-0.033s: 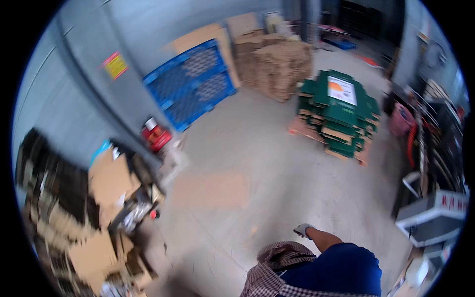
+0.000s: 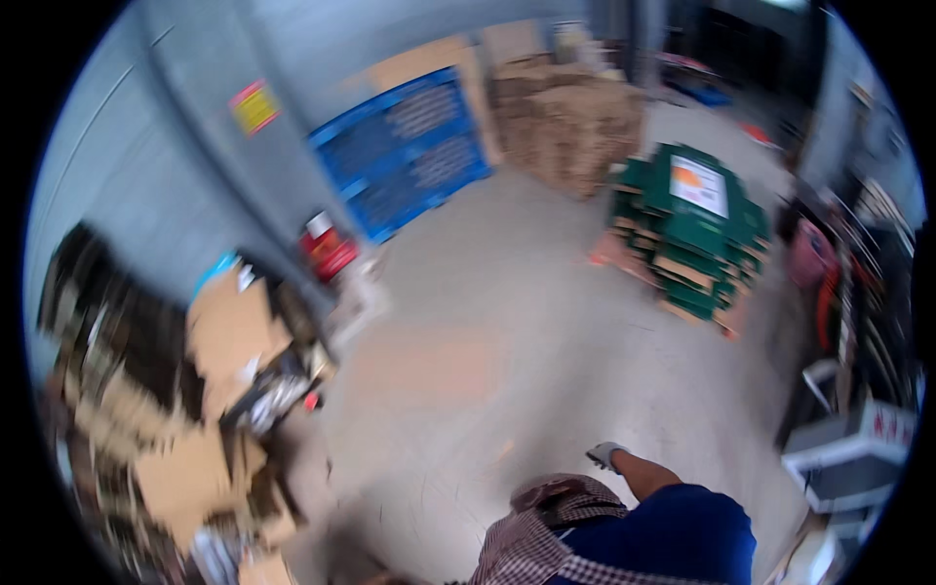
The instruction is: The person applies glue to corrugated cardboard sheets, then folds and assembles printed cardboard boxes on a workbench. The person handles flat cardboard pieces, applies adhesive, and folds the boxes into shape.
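Head view: blurred look down onto a pale grey hard floor (image 2: 439, 263); brown-and-white checked garment (image 2: 526, 531), blue legwear (image 2: 673, 536) and one grey shoe (image 2: 606, 454) at the near edge.
Hands: left hand and right hand out of sight — cannot tell how open, nor whether either has hold of anything.
Green stack: layered dark green flat cardboard cartons (image 2: 694, 226) on a reddish flat base (image 2: 611, 254), toward the floor's right edge; white sheet with orange print (image 2: 699, 185) on top.
Handling: likely light and fairly stiff singly, heavy together; smooth faces may slide, edges may crease.
Hold: best at opposite edges of the topmost carton, palms under — layers look uneven.
Floor's left edge: untidy tan cardboard heap (image 2: 180, 483).
Floor's far edge: blue plastic lattice pallet (image 2: 398, 151), leaning; tall brown flat-cardboard stack (image 2: 575, 132) beside it.
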Demonstrator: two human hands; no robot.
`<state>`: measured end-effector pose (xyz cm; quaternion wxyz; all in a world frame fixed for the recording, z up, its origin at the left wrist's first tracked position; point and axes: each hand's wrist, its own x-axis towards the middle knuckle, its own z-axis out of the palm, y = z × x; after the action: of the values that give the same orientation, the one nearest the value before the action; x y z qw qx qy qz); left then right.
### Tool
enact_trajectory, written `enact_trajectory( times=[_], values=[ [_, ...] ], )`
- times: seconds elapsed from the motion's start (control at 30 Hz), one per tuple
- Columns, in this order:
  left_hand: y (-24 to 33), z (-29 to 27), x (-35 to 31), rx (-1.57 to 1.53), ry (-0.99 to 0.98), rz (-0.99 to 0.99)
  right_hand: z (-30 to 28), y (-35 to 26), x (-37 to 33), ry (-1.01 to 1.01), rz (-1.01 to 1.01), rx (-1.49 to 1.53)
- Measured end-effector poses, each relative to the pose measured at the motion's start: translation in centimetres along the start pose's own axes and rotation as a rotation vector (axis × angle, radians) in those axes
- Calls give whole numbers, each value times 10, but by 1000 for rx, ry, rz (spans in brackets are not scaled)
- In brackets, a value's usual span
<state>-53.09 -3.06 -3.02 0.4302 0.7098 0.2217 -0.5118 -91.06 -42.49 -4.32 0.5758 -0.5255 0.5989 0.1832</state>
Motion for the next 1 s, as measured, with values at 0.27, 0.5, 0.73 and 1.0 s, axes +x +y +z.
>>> enact_trajectory(
  times=[0.27,0.5,0.73,1.0],
  values=[
    [-64,-26,-16,-145,78,-7,-13,83,65,-92,194,266],
    [-124,-8,-55,-247,197,21,-37,42,100,-123,178,159],
    [-179,-8,-71,-435,291,-12,-22,-22,141,-244,143,-56],
    [-256,1,-83,-736,411,-31,13,-86,155,-293,123,-257]
  ],
)
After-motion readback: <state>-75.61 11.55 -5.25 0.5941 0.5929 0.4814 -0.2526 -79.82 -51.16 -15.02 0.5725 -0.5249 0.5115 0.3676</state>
